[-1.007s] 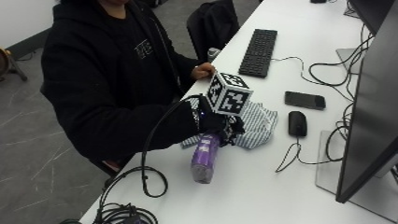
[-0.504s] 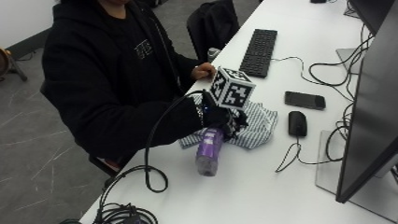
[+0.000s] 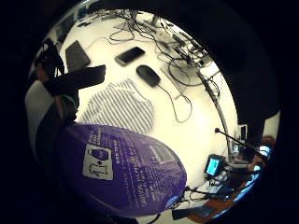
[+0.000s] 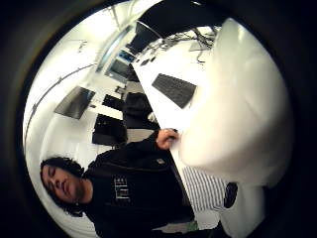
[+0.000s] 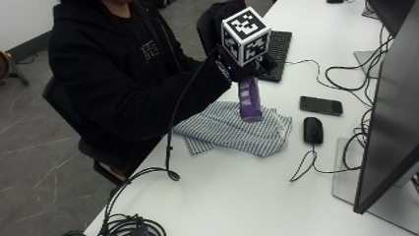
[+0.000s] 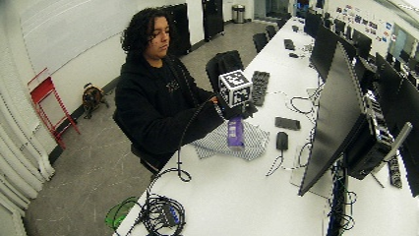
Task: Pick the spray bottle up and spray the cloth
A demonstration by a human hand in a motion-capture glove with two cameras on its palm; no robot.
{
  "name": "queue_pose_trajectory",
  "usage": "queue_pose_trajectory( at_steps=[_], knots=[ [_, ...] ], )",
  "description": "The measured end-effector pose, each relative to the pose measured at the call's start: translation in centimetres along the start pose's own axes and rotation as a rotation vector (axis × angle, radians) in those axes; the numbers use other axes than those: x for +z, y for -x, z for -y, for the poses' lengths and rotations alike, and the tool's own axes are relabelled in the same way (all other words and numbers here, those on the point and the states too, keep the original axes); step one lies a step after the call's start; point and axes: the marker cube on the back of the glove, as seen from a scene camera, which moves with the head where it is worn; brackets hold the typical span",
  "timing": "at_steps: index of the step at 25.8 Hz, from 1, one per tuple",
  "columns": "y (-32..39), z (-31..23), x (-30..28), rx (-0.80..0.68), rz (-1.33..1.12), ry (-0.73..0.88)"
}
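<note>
Even, bright room light; glare whitens the table (image 5: 262,187) top. Soft shadows lie beneath the striped cloth (image 5: 229,130). Palm views bend strongly at their edges.

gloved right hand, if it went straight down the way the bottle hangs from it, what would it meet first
Most likely the striped cloth: the right hand holds the purple spray bottle upright above it, base downward. Exact height is unclear.

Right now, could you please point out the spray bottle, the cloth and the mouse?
spray bottle (image 5: 250,101): outside view, purple body.
cloth (image 5: 223,130): outside view, striped middle.
mouse (image 5: 313,130): outside view, black top.
</note>
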Motion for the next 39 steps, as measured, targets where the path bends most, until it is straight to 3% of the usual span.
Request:
queue_pose_trajectory(
  at_steps=[11,20,26,39],
  knots=[
    [9.4,6.5,4.5,-0.208,0.608,-0.152],
    [11.5,10.1,12.2,-0.152,0.993,-0.247],
    [10.4,10.5,15.3,-0.12,1.015,-0.25],
    [9.5,10.4,16.1,-0.149,1.029,-0.271]
  ],
)
